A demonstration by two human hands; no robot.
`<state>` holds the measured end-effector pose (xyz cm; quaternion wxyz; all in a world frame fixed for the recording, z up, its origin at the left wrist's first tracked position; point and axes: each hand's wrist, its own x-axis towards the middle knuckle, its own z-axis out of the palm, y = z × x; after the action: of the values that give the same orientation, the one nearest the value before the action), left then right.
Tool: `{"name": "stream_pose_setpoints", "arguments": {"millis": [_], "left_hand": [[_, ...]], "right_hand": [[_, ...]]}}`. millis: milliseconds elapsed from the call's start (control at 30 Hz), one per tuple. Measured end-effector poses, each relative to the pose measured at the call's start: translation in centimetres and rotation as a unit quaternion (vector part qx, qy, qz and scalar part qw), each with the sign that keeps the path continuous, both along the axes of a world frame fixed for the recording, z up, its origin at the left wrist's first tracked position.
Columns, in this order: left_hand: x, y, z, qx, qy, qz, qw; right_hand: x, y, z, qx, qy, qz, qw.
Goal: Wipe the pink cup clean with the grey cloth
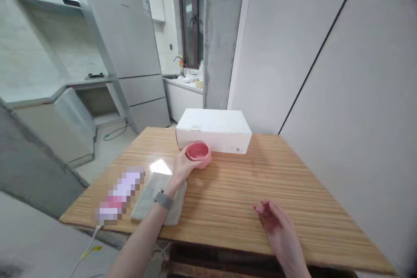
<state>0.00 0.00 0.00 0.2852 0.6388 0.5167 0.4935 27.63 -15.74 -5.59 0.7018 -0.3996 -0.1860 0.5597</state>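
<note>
The room is a kitchen with a tall grey refrigerator [122,47] at the far left and a white counter carrying a faucet [178,63] at the rear. A concrete pillar [223,30] stands to the right of the counter.

In the foreground is a wood-grain table [247,186]. A white cardboard box [213,130] lies closed at the far edge of the table. A grey folded cloth [158,197] lies flat on the near left part of the tabletop. To its left, just beside it, is a pink-and-white object [119,195]; it is pixelated and cannot be identified. A white cable [86,252] runs from it over the table's near edge.

The left hand [184,167] is closed around a pink ceramic bowl [198,154], gripping it from the near side. The bowl is directly in front of the box and near it; whether its base touches the table cannot be determined. The right hand [276,230] is open, palm down, over the right part of the table, well apart from the bowl. A grey watch [163,200] is worn on the left wrist.
</note>
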Motion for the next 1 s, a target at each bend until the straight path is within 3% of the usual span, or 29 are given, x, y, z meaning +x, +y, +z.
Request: {"name": "stream_pose_setpoints", "arguments": {"millis": [133, 267, 533, 667, 767, 867, 933, 1000], "left_hand": [[3.5, 0.1, -0.3, 0.004, 0.005, -0.038, 0.999], [5.5, 0.1, -0.5, 0.006, 0.008, -0.057, 0.998], [6.0, 0.1, -1.2, 0.001, 0.013, -0.078, 0.997], [6.0, -0.9, -0.1, 0.008, 0.052, -0.066, 0.996], [4.1, -3.6, 1.4, 0.034, 0.147, -0.046, 0.987], [-0.1, -7.4, 1.8, 0.053, 0.225, -0.035, 0.972], [-3.7, -9.9, 0.7, 0.044, 0.259, 0.002, 0.965], [-7.0, -12.1, -1.4, 0.073, 0.300, 0.043, 0.950]], "right_hand": [[0.0, 0.2, 0.1, -0.004, -0.004, 0.006, 1.000], [0.1, 0.1, 0.4, 0.013, -0.017, 0.019, 1.000], [-0.1, 0.1, 0.7, 0.015, -0.017, 0.017, 1.000], [-0.1, 0.0, 0.8, 0.004, -0.009, 0.007, 1.000], [0.0, -0.1, 0.7, -0.003, -0.012, 0.010, 1.000], [0.2, -0.2, 0.6, -0.005, -0.010, 0.017, 1.000], [0.2, -0.3, 0.6, -0.008, -0.012, 0.021, 1.000], [0.1, -0.3, 0.6, -0.015, -0.019, 0.022, 0.999]]}}
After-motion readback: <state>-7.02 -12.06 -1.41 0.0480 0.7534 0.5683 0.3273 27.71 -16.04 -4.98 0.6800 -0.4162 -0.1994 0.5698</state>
